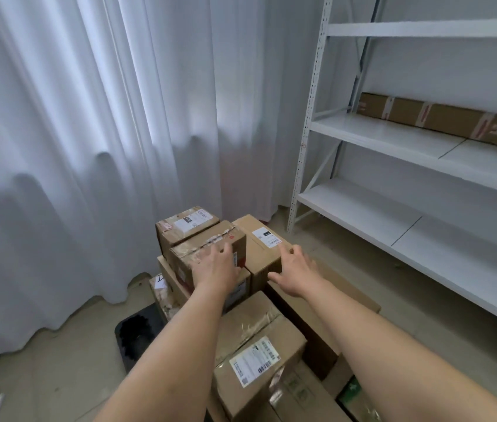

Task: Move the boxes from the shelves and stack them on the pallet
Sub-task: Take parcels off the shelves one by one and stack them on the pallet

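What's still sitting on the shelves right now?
One long flat box lies on the middle shelf. The shelf boards above and below show nothing; their right ends run out of frame.

Taped brown cardboard boxes (207, 248) bearing white labels are sitting stacked upright and touching on the black pallet (131, 330), while one long flat box (442, 120) is lying on the white shelves (393, 138).
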